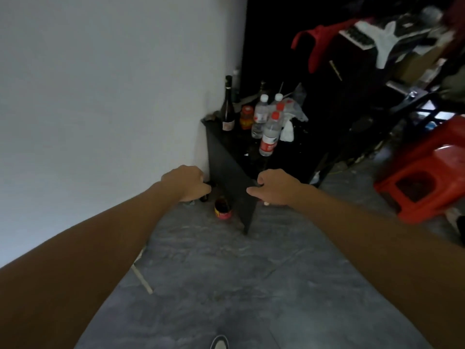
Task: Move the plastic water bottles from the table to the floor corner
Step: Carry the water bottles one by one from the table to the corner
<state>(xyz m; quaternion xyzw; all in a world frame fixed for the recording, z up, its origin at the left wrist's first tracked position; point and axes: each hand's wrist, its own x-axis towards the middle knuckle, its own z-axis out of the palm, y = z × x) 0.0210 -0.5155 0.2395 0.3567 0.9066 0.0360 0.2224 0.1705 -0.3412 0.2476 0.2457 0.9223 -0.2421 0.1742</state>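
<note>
Several clear plastic water bottles stand on the black table. The nearest has a red cap and red label, and one with a white cap is behind it. My left hand hangs low by the wall, at the floor corner left of the table, with its fingers curled downward. A dark object and a clear bit show under it. My right hand hovers at the table's near corner, fingers curled, with a small red and white piece below it. What either hand grips is hidden.
A dark glass bottle and an orange jar stand on the table by the white wall. A red-labelled jar sits on the grey floor beside the table's end panel. A red plastic stool is at the right, with cluttered shelves behind it.
</note>
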